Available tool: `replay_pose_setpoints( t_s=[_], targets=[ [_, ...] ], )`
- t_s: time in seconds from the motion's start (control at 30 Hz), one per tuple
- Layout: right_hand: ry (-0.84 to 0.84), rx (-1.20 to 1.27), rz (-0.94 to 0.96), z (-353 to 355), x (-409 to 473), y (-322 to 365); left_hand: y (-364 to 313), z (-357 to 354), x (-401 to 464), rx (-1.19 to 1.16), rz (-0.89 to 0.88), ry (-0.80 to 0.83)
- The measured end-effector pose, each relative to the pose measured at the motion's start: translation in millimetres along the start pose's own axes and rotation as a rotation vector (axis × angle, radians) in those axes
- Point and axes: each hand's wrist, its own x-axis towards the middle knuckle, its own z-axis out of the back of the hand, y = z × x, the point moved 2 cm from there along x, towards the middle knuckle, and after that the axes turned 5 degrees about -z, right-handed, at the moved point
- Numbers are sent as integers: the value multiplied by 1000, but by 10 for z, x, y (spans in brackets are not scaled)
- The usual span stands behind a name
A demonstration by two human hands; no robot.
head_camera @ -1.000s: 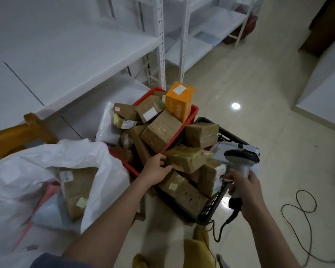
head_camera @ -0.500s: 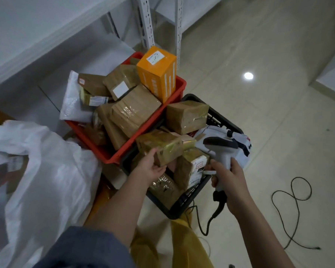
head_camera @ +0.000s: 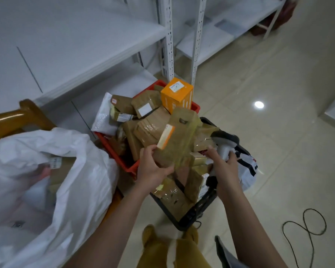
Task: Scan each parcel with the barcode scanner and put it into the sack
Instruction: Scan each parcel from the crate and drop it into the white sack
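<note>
Both hands work above the crates: the left hand grips the lower end of a brown taped parcel, fingers curled round its edge, and holds it tilted up over the piled boxes, its orange-edged white label turned to the left. Beside it, the right hand is wrapped round the pale handle of the barcode scanner, whose dark head sits close to the right side of the lifted parcel. Below the hands, a black crate carries more brown taped parcels, and a white and black poly bag hangs over its right rim. Touching its far left side stands a red crate heaped with brown boxes, with an upright orange box at its far corner and a white padded mailer leaning over its left edge. To the left, the white sack gapes open, and a brown box shows inside its mouth. White metal shelving runs along the back, a wooden rail shows at the left edge, and a black cable loops on the pale tiled floor at the right.
</note>
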Motion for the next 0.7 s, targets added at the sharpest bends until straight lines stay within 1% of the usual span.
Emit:
replay_pose_setpoints(
  t_s=[0.07, 0.1, 0.23, 0.3, 0.37, 0.47, 0.53, 0.6, 0.67, 0.7],
  targets=[
    [9, 36, -6, -141, -80, 74, -117, 193, -73, 174, -269, -66],
    [12, 57, -15, -208, -128, 113, -159, 292, -120, 256, -372, -105],
    [54, 150, -84, -467, -311, 219, -182, 610, -354, 576, -659, -291],
    [60, 169, -101, -567, -387, 237, -151, 677, -440, 708, -818, -339],
    [35, 148, -109, -638, -441, 243, -111, 718, -488, 791, -917, -372],
    [-12, 154, -144, -724, -497, 260, -65, 789, -521, 821, -978, -369],
    [-17, 196, -172, -785, -527, 274, -46, 854, -527, 790, -952, -316],
    [-10, 221, -159, -831, -556, 291, -6, 941, -490, 652, -834, -235],
    [3, 202, -100, -841, -558, 322, 46, 1048, -428, 441, -657, -170],
    [7, 172, -53, -829, -548, 347, 57, 1106, -397, 344, -579, -165]
  ],
)
